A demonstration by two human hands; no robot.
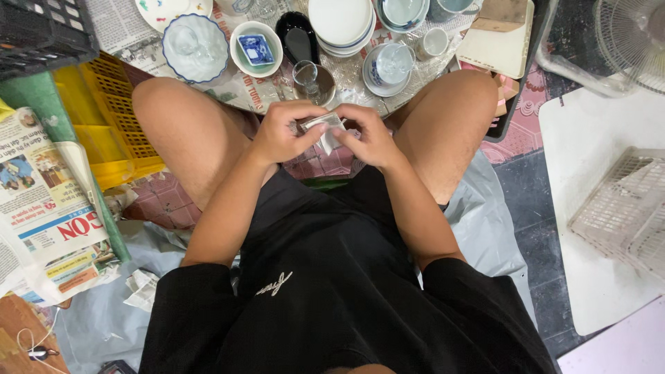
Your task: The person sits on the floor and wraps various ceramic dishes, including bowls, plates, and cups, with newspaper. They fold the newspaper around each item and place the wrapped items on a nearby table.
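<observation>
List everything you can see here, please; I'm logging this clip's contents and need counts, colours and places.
wrapped item: one, small, in whitish paper, held between both hands
stack of plates: one, white, top centre
patterned bowl: one, blue-rimmed, top left
small blue dish: one, inside a pale bowl
glass: one, clear, just beyond the hands
crate: one, yellow, left
newspapers: several, far left
wire basket: one, white, right
fan: one, white, top right
left hand: on the item
right hand: on the item
</observation>
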